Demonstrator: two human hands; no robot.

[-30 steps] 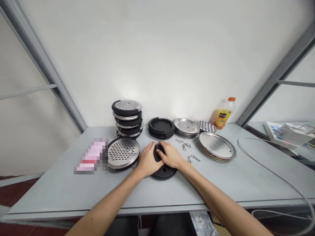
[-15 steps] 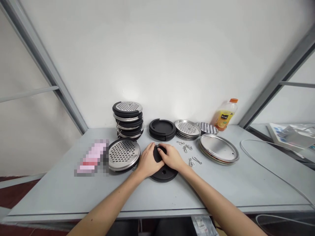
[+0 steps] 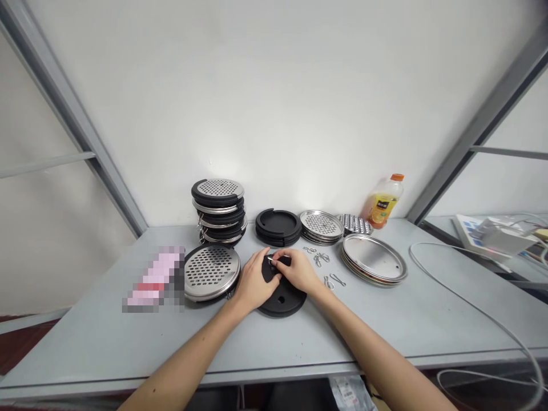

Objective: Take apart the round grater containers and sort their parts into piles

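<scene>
- We see the left hand half open, palm down over the left side of the black disc, thumb stretched across it; if it grips the rim, we cannot tell.
- We see the right hand with thumb and forefinger pinched on one small metal clip at the disc's far edge; the fingertips cover part of this clip.
- The black disc lies flat on the table, its upper half largely hidden by both hands.
- Both forearms reach forward to the disc, and the lower picture edge cuts them.
- Right of the disc we count about five loose clips, some overlapping, then one stack of metal plates.
- Left of the disc are perforated plates and one pixelated pink object, which we cannot identify.
- Behind the disc stands one stack of black rings.
</scene>
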